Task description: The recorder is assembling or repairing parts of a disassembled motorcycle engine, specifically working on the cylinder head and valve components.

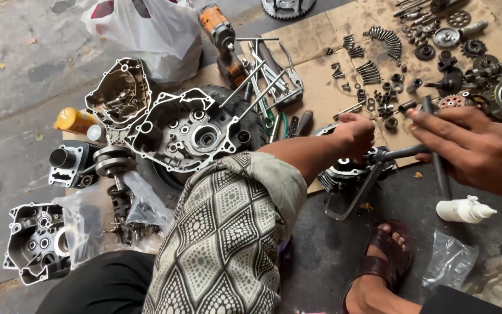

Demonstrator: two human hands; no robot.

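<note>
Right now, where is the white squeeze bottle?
In the head view, the white squeeze bottle lies on the concrete at lower right, just below the right hand, above the sandalled foot.

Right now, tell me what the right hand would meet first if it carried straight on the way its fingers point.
The right hand points left along the dark metal tool it grips. It would probably meet the left hand first, though depth is unclear.

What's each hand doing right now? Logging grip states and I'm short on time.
Left hand: closed, pressing down on the finned engine part.
Right hand: closed around the T-handle wrench, whose shaft runs to the engine part.
</note>
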